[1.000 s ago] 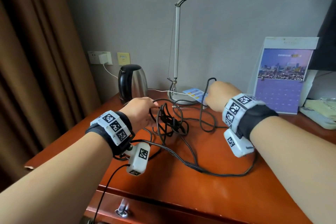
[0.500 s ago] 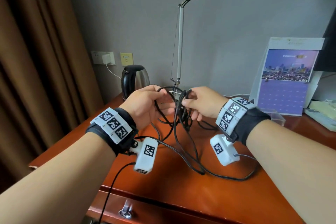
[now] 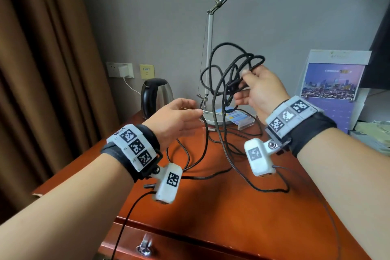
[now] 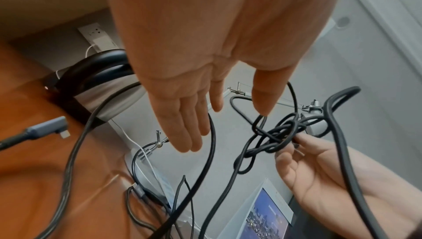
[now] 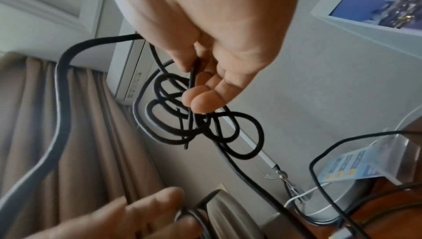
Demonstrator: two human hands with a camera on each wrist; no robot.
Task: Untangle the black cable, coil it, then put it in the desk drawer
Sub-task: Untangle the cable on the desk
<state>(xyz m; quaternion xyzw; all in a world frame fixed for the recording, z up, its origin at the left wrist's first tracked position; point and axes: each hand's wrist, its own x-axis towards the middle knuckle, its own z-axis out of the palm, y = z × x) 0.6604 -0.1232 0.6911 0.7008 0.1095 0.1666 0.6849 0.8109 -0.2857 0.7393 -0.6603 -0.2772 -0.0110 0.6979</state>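
While the right hand (image 3: 261, 88) pinches the knotted bundle of the black cable (image 3: 232, 69) between thumb and curled fingers and holds it raised above the desk (image 3: 242, 213), the left hand (image 3: 175, 118) hangs released, its fingers straight and grasping nothing.
From the knot, loops rise over the right hand and strands trail down past the left fingertips (image 4: 194, 145) to lie spread on the desktop. The desk drawer (image 3: 179, 247) at the front edge is closed. A kettle (image 3: 157, 94), lamp base (image 3: 213, 117) and calendar (image 3: 333, 82) stand behind.
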